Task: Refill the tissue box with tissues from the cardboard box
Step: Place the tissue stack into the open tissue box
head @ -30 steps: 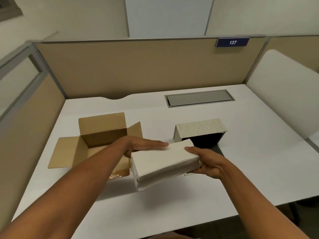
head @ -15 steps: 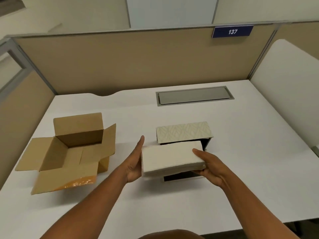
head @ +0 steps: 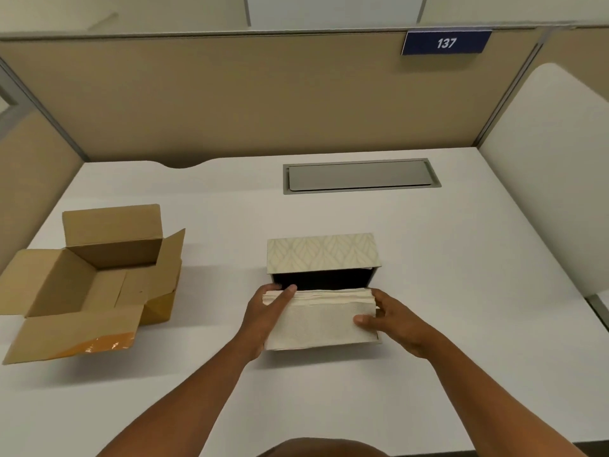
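A stack of cream tissues [head: 321,319] sits tilted at the open mouth of the tissue box [head: 323,255], whose leaf-patterned side faces up and whose dark inside shows behind the stack. My left hand [head: 268,316] grips the stack's left end, fingers over its top edge. My right hand [head: 390,319] grips the right end, thumb on the front face. The brown cardboard box [head: 99,275] stands open at the left of the white desk [head: 461,308], flaps spread, and looks empty inside.
A grey cable hatch [head: 361,175] is set into the desk behind the tissue box. Beige partition walls [head: 263,94] close the back and left; a blue sign reads 137. A white panel [head: 547,176] borders the right side.
Both hands carried the tissue stack from beside the cardboard box rightward to the tissue box and lowered it into the box's opening. The view shifted right.
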A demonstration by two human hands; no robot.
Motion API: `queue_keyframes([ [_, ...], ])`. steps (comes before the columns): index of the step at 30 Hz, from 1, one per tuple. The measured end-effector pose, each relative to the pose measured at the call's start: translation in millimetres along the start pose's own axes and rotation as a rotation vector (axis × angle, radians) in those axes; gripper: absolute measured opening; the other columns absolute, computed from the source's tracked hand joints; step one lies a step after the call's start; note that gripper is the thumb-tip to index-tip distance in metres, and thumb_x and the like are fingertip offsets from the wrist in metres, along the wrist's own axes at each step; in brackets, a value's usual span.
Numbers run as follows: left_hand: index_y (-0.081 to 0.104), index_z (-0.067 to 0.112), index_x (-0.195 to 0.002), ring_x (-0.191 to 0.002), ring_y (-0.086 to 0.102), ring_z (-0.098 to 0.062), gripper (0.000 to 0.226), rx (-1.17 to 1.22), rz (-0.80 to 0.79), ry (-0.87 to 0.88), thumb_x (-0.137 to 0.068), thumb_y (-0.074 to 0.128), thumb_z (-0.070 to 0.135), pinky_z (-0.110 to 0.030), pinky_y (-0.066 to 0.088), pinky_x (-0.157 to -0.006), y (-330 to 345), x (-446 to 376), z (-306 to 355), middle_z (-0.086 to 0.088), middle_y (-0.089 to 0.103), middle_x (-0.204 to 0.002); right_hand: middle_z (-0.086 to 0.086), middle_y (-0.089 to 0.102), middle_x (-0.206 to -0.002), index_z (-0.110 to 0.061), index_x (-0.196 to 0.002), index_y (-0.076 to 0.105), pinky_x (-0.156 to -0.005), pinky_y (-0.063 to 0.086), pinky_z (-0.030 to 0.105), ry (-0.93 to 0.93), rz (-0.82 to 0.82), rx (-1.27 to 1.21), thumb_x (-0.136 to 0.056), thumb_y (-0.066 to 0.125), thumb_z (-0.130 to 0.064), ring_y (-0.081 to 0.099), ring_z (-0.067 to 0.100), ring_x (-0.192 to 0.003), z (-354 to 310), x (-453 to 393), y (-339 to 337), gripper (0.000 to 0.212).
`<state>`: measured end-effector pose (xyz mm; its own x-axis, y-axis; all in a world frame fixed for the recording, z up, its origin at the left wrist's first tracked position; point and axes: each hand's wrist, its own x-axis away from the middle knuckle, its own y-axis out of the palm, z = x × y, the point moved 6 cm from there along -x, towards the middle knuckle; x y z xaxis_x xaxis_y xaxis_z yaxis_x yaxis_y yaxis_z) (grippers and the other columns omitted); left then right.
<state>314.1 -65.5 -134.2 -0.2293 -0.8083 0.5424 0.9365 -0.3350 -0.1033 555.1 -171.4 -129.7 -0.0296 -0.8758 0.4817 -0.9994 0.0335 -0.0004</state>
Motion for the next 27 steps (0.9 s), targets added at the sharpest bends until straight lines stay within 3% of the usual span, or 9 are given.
queue_keyframes([
  [5,0.052,0.041,-0.117,-0.11,0.054,0.004,0.077,-0.303,-0.048,0.349,-0.052,0.085,0.063,-0.015,0.044,-0.089,2,-4,7,0.024,0.057,-0.119,-0.008,0.063,-0.126,-0.031,-0.131,0.046,-0.094,0.052,0.028,-0.109,0.075,0.266,-0.083,0.078,-0.02,0.062,0.009,-0.114,1,-5,-18,0.059],
  [8,0.042,0.042,-0.126,-0.113,0.049,0.009,0.09,-0.495,-0.098,0.496,-0.051,0.088,0.06,-0.008,0.041,-0.09,5,-3,10,0.027,0.05,-0.123,-0.011,0.064,-0.123,-0.03,-0.133,0.043,-0.096,0.051,0.028,-0.183,0.118,0.365,-0.083,0.078,-0.018,0.062,0.007,-0.112,3,-5,-22,0.062],
  [11,0.034,0.045,-0.133,-0.113,0.046,0.009,0.096,-0.663,-0.148,0.586,-0.053,0.08,0.071,-0.013,0.041,-0.094,7,-4,6,0.025,0.044,-0.125,-0.018,0.061,-0.125,-0.033,-0.136,0.04,-0.099,0.048,0.029,-0.228,0.134,0.435,-0.084,0.076,-0.018,0.058,0.005,-0.117,8,-4,-20,0.064],
  [15,0.024,0.049,-0.139,-0.118,0.043,0.007,0.106,-0.646,-0.157,0.609,-0.053,0.083,0.07,-0.017,0.042,-0.096,3,-4,-9,0.019,0.042,-0.13,-0.025,0.056,-0.13,-0.038,-0.139,0.035,-0.103,0.046,0.031,-0.263,0.122,0.479,-0.084,0.076,-0.024,0.053,0.006,-0.123,15,-1,-14,0.07],
  [17,0.023,0.046,-0.144,-0.12,0.043,0.005,0.113,-0.6,-0.147,0.609,-0.052,0.086,0.067,-0.016,0.042,-0.096,0,-6,-15,0.015,0.043,-0.132,-0.027,0.054,-0.131,-0.039,-0.141,0.032,-0.102,0.044,0.025,-0.258,0.118,0.443,-0.081,0.078,-0.036,0.051,0.004,-0.124,17,1,-13,0.076],
  [19,0.023,0.043,-0.147,-0.121,0.046,0.001,0.118,-0.558,-0.147,0.599,-0.05,0.088,0.066,-0.018,0.043,-0.097,-4,-10,-21,0.011,0.045,-0.132,-0.028,0.052,-0.133,-0.039,-0.142,0.03,-0.104,0.042,0.023,-0.267,0.159,0.366,-0.084,0.068,-0.052,0.049,0.0,-0.126,17,1,-12,0.071],
  [22,0.022,0.047,-0.147,-0.122,0.048,0.002,0.121,-0.494,-0.142,0.569,-0.048,0.09,0.063,-0.014,0.041,-0.098,-5,-16,-29,0.013,0.046,-0.134,-0.019,0.048,-0.14,-0.039,-0.141,0.037,-0.114,0.034,0.036,-0.248,0.352,0.149,-0.085,0.043,-0.072,0.044,-0.004,-0.129,21,-3,-16,0.064],
  [25,0.025,0.044,-0.147,-0.123,0.049,0.002,0.123,-0.418,-0.14,0.538,-0.046,0.094,0.056,-0.014,0.042,-0.1,-3,-20,-35,0.015,0.047,-0.138,-0.007,0.053,-0.139,-0.047,-0.128,0.051,-0.11,0.036,0.036,-0.226,0.414,-0.036,-0.092,0.034,-0.067,0.048,0.008,-0.128,19,-10,-3,0.045],
  [27,0.026,0.04,-0.148,-0.124,0.051,-0.001,0.126,-0.382,-0.132,0.526,-0.044,0.096,0.052,-0.02,0.044,-0.102,-1,-21,-37,0.013,0.048,-0.139,0.0,0.06,-0.131,-0.039,-0.126,0.055,-0.103,0.043,0.039,-0.238,0.423,-0.109,-0.096,0.031,-0.06,0.055,0.016,-0.122,15,-12,5,0.044],
])
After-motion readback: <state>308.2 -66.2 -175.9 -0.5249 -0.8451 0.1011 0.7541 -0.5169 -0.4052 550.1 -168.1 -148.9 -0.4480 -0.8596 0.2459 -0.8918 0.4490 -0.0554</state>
